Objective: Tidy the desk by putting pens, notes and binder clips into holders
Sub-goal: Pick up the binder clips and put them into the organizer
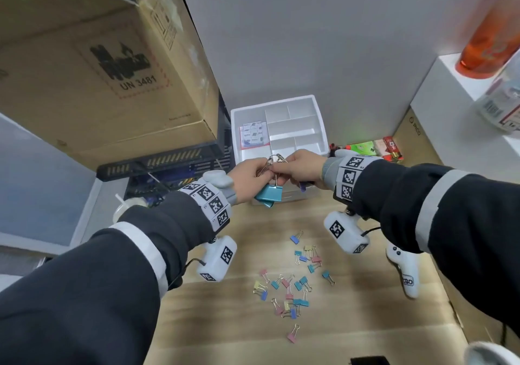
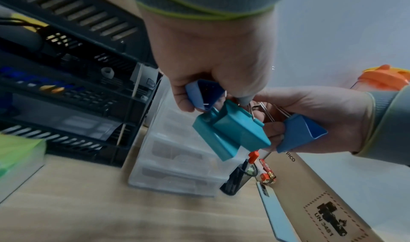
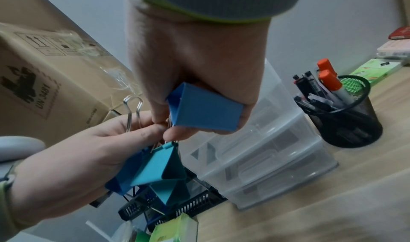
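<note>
Mid clip-gathering: left hand (image 1: 247,172) and right hand (image 1: 302,167) both pinching big blue clips (image 1: 268,193) by the wire handles just above the white tray (image 1: 320,128); next, probably lowering into a compartment.

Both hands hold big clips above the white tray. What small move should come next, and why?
Probably lower the big clips into a free compartment of the tray: the left hand and right hand pinch their wire handles right above it, and many small clips wait on the desk.
</note>
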The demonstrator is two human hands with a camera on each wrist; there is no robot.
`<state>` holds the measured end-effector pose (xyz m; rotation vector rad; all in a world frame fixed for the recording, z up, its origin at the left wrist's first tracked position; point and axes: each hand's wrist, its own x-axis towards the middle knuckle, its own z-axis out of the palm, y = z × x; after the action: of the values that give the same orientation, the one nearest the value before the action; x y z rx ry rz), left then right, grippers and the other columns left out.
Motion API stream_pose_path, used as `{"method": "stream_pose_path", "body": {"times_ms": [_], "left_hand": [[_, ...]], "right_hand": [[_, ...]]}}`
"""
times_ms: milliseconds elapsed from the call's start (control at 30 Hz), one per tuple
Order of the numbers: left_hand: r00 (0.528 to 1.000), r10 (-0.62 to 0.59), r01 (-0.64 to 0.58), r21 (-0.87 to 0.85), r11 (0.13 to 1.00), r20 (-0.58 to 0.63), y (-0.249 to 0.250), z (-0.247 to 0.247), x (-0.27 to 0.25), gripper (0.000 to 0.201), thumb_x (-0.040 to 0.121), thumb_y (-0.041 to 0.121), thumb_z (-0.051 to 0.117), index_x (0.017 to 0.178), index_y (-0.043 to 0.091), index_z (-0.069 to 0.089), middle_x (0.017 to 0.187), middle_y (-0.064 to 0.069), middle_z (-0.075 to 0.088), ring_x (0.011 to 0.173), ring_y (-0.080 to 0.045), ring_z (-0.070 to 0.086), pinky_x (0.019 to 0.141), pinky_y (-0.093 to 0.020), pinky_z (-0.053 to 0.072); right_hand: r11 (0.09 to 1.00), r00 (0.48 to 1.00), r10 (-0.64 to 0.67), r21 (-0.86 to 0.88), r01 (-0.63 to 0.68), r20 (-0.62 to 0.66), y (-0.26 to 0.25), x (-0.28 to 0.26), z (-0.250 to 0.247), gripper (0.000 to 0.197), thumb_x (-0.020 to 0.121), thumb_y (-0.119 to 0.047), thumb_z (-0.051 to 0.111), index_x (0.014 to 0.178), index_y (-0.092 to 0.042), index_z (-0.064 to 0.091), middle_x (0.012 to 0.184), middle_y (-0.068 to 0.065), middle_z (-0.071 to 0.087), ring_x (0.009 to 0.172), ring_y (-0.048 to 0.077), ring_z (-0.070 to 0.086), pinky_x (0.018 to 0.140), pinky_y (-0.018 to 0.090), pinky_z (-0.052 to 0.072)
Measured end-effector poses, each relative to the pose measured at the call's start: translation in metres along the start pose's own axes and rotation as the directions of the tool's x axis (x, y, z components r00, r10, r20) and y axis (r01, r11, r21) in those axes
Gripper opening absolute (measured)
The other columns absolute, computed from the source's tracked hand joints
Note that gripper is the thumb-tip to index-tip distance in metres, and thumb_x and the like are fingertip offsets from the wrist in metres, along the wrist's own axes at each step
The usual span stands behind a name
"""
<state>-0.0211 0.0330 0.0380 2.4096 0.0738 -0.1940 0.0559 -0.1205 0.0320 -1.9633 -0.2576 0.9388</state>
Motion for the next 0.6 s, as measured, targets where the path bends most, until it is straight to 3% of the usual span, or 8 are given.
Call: {"method": "stream_pose_path", "body": {"times_ms": [133,233,333,433,467,533,600], "left_hand": [[0.999,0.029,-0.028,0.022,0.999,-0.017,0.011,-0.015,0.018,0.019,0.098,0.024,0.053,0.080,0.029,0.055,0.078,0.009,0.060,0.070,-0.008,0.054,0.058,-0.013,0.036],[0.998,0.043,-0.042,0.010,0.999,-0.048,0.025,-0.023,0.032,0.016,0.096,0.029,0.059,0.083,0.019,0.056,0.076,0.005,0.057,0.067,-0.012,0.050,0.058,-0.024,0.036],[0.992,0.029,-0.032,-0.015,0.999,-0.124,0.039,-0.033,0.048,0.026,0.092,0.038,0.063,0.097,0.013,0.056,0.075,0.003,0.057,0.058,-0.011,0.048,0.051,-0.027,0.037],[0.984,-0.022,0.000,-0.120,0.993,-0.178,0.045,-0.044,0.063,0.030,0.090,0.040,0.065,0.107,0.017,0.055,0.083,-0.001,0.063,0.067,-0.018,0.059,0.054,-0.034,0.054],[0.984,-0.028,0.006,-0.120,0.993,-0.177,0.046,-0.047,0.068,0.032,0.090,0.038,0.066,0.113,0.017,0.056,0.091,-0.003,0.067,0.073,-0.019,0.062,0.053,-0.029,0.056],[0.987,-0.007,0.005,-0.012,1.000,-0.163,0.047,-0.053,0.075,0.037,0.092,0.035,0.063,0.124,0.017,0.058,0.103,-0.001,0.070,0.072,-0.015,0.059,0.047,-0.017,0.047],[0.989,-0.007,0.014,0.049,0.999,-0.151,0.048,-0.057,0.080,0.042,0.093,0.034,0.062,0.131,0.018,0.056,0.106,0.000,0.071,0.068,-0.012,0.056,0.048,-0.019,0.041]], "right_hand": [[0.999,0.999,-0.023,-0.044,0.022,-0.023,-0.023,-0.001,-0.021,0.032,0.088,-0.042,0.071,0.075,-0.013,0.065,0.055,-0.008,0.068,0.048,0.018,0.040,0.041,0.024,0.037],[0.985,0.995,-0.057,-0.168,0.041,-0.088,-0.043,-0.003,-0.042,0.022,0.085,-0.027,0.067,0.071,-0.011,0.066,0.048,-0.005,0.057,0.046,0.020,0.040,0.041,0.023,0.037],[0.933,0.979,-0.129,-0.353,0.066,-0.156,-0.068,-0.004,-0.066,0.020,0.082,-0.024,0.064,0.068,-0.011,0.067,0.059,0.003,0.053,0.046,0.021,0.049,0.039,0.022,0.043],[0.870,0.960,-0.198,-0.488,0.078,-0.200,-0.087,-0.001,-0.092,0.021,0.086,-0.023,0.062,0.072,-0.008,0.067,0.061,0.005,0.057,0.050,0.024,0.055,0.042,0.023,0.044],[0.851,0.953,-0.216,-0.519,0.078,-0.212,-0.091,0.001,-0.100,0.022,0.087,-0.024,0.061,0.074,-0.006,0.067,0.062,0.006,0.058,0.051,0.025,0.056,0.041,0.023,0.044],[0.821,0.944,-0.236,-0.567,0.068,-0.229,-0.094,0.007,-0.112,0.024,0.089,-0.024,0.060,0.078,-0.005,0.067,0.067,0.008,0.062,0.048,0.024,0.059,0.037,0.024,0.047],[0.780,0.941,-0.250,-0.623,0.056,-0.228,-0.093,0.010,-0.115,0.022,0.090,-0.026,0.060,0.080,-0.007,0.066,0.072,0.009,0.064,0.050,0.024,0.061,0.035,0.024,0.048]]}}
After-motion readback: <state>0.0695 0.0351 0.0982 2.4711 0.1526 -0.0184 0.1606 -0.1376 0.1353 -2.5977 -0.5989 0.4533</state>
